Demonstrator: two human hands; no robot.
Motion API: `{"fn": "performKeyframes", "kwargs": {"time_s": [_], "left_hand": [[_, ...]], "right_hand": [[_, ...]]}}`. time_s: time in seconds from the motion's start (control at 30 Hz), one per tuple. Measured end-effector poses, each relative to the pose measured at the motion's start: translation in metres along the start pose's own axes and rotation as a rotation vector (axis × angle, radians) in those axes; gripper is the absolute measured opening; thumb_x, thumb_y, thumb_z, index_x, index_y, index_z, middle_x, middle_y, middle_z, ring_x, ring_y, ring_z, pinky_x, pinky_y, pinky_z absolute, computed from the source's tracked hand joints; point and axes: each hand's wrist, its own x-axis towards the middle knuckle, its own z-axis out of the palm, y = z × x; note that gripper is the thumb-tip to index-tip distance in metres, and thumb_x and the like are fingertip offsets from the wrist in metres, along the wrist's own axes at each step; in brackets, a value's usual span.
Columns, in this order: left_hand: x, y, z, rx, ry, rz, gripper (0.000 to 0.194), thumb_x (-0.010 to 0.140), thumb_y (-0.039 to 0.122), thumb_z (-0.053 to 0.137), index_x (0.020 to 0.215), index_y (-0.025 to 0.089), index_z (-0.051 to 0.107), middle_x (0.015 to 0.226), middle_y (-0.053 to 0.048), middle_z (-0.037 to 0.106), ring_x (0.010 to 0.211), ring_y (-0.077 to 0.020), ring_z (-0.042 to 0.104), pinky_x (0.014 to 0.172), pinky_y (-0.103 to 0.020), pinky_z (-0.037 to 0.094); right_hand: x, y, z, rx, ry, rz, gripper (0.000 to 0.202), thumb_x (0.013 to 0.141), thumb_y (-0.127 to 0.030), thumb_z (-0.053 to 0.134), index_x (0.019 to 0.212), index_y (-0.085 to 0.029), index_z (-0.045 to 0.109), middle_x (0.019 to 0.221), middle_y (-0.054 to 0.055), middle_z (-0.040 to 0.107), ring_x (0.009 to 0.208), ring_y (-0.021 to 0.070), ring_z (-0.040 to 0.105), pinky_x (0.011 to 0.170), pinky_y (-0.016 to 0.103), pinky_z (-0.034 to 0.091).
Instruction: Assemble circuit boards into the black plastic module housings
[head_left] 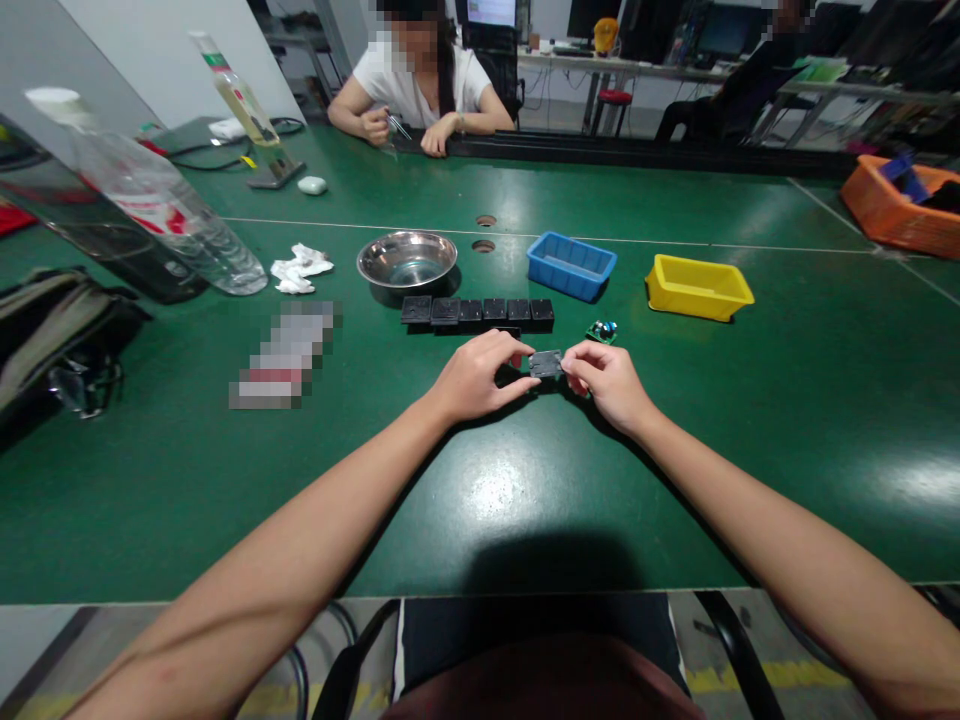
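Observation:
A small black rectangular plastic case (pixel 545 364) is held just above the green table, between my two hands. My left hand (pixel 484 372) grips its left end with thumb and fingers. On the right end, the fingertips of my right hand (pixel 606 378) pinch its edge. Just beyond my right hand lies a small green circuit board (pixel 602 331) with blue and silver parts. A row of several black plastic cases (pixel 480 311) stands behind my left hand, and another dark piece there is partly hidden by my fingers.
Beyond the row are a metal bowl (pixel 407 262), a blue bin (pixel 571 266) and a yellow bin (pixel 699 288). Crumpled tissue (pixel 300 268) and large bottles (pixel 172 215) stand left. An orange basket (pixel 904 210) sits far right. A person (pixel 427 90) sits across the table (pixel 480 500).

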Motion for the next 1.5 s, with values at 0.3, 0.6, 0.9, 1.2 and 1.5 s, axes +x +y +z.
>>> {"fn": "performKeyframes", "kwargs": {"time_s": [0.3,0.6,0.9,1.2,1.5], "left_hand": [[0.0001,-0.0002,-0.0002,0.003,0.010,0.022,0.028,0.094,0.040,0.065,0.103,0.013,0.065,0.084,-0.006,0.069,0.078,-0.0182,0.062,0.072,-0.029,0.049],[-0.0002,0.0002,-0.0001,-0.003,-0.008,-0.011,0.030,0.094,0.042,0.064,0.104,0.014,0.066,0.086,-0.007,0.069,0.079,-0.0189,0.063,0.074,-0.031,0.049],[0.0000,0.0003,-0.0001,-0.009,-0.029,-0.037,0.030,0.094,0.041,0.064,0.106,0.014,0.065,0.087,-0.008,0.069,0.081,-0.0195,0.063,0.075,-0.031,0.049],[0.0005,0.0002,0.0000,-0.003,0.000,0.000,0.029,0.094,0.040,0.065,0.105,0.014,0.065,0.086,-0.007,0.069,0.079,-0.0188,0.063,0.074,-0.030,0.049],[0.0000,0.0002,-0.0002,-0.001,-0.011,-0.013,0.029,0.094,0.041,0.064,0.105,0.014,0.065,0.086,-0.007,0.069,0.080,-0.0192,0.063,0.074,-0.030,0.049]], "right_hand": [[-0.0001,-0.0004,-0.0004,-0.001,-0.002,0.001,0.018,0.072,-0.033,0.070,0.066,-0.018,0.063,0.049,-0.005,0.056,0.044,0.0086,0.044,0.047,0.024,0.034],[-0.0005,-0.0021,0.0003,-0.008,-0.001,0.007,0.019,0.072,-0.034,0.070,0.066,-0.018,0.062,0.049,-0.004,0.055,0.044,0.0088,0.044,0.047,0.024,0.034],[-0.0005,-0.0015,-0.0001,-0.013,-0.010,-0.002,0.021,0.072,-0.037,0.071,0.067,-0.019,0.061,0.049,-0.005,0.055,0.045,0.0089,0.044,0.047,0.024,0.036],[-0.0007,-0.0008,0.0002,-0.012,-0.009,-0.012,0.021,0.072,-0.037,0.071,0.067,-0.019,0.061,0.050,-0.005,0.055,0.045,0.0087,0.045,0.047,0.023,0.036],[-0.0011,-0.0006,-0.0002,-0.007,-0.007,-0.007,0.021,0.072,-0.037,0.071,0.066,-0.019,0.061,0.050,-0.004,0.055,0.045,0.0089,0.045,0.047,0.024,0.037]]}}
